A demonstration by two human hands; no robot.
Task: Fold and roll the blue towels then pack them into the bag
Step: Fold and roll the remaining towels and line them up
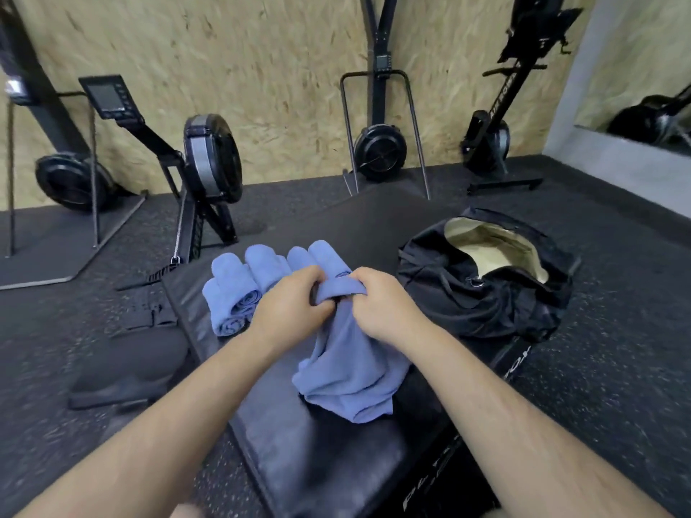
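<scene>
2 hands close together: left hand (289,308) and right hand (385,304) each pinch the towel (347,372) at its far edge. Its long axis runs from the hands back toward me, bunched on the counter (321,454). I reckon it needs spreading first. Rolls (239,286) just left; open bag (486,293) right, nearer right hand.
</scene>
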